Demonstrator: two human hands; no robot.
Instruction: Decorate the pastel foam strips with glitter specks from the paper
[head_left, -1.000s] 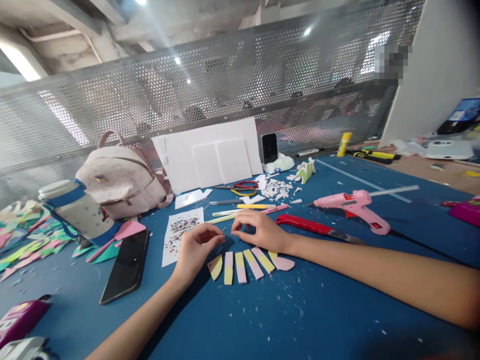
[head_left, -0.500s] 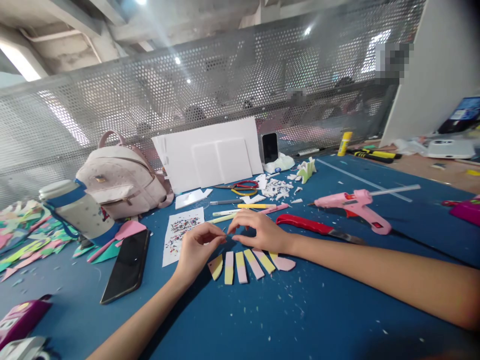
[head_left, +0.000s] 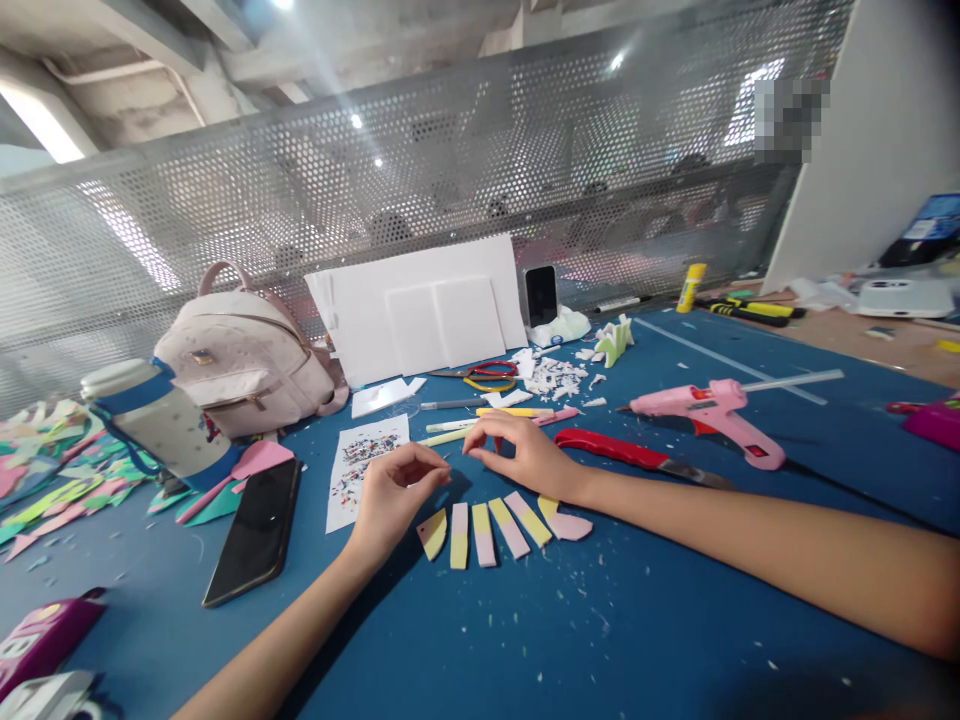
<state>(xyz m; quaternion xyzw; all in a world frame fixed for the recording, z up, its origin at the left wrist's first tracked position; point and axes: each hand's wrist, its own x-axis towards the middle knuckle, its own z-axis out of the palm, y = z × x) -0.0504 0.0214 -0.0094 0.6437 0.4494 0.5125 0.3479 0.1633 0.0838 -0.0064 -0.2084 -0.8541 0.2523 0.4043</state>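
Observation:
Several pink-and-yellow foam strips [head_left: 491,530] lie fanned out on the blue table [head_left: 525,640]. My left hand [head_left: 394,495] rests just left of them, its fingers curled with thumb and forefinger pinched; what they hold is too small to make out. My right hand [head_left: 525,455] hovers just behind the strips, fingers curved and pointing left toward the left hand, the fingertips close together; whether it holds anything is hidden.
A red utility knife [head_left: 630,455] and a pink glue gun [head_left: 712,415] lie to the right. Pencils [head_left: 480,415], scissors [head_left: 487,375] and white foam boards [head_left: 420,310] are behind. A black phone [head_left: 255,530], a bottle [head_left: 154,420] and a backpack [head_left: 240,360] are left.
My right hand has lifted a little and drawn slightly right, away from the left hand's fingertips. The left hand and the strips have stayed in place.

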